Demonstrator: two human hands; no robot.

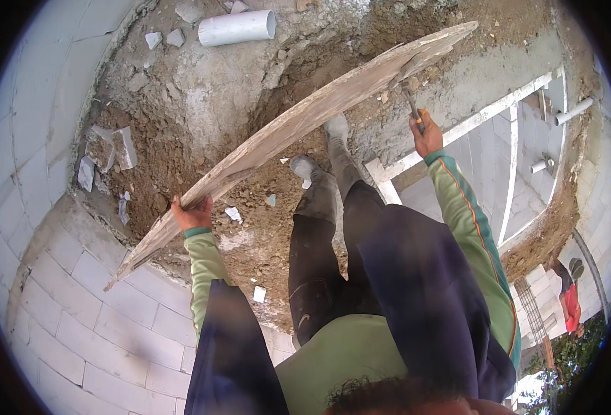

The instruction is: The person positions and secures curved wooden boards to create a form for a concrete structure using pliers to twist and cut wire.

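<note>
A long, weathered wooden plank [319, 104] stretches diagonally across the view, from lower left to upper right. Near its lower left end my left hand [195, 213] is closed round the edge. My right hand [427, 134] is closed on the handle of a trowel [412, 102], just below the plank's upper right part. The trowel's greyish blade lies against the plank there, its outline hard to make out. Both my booted feet stand on the dirt beneath and beside the plank.
A white pipe piece [236, 28] lies at the top on rough ground. Broken block pieces [124, 149] are scattered at left. Pale block walls [98, 304] rise at left and lower left. A white frame [457, 131] borders a pit at right. A person in red [570, 304] is far right.
</note>
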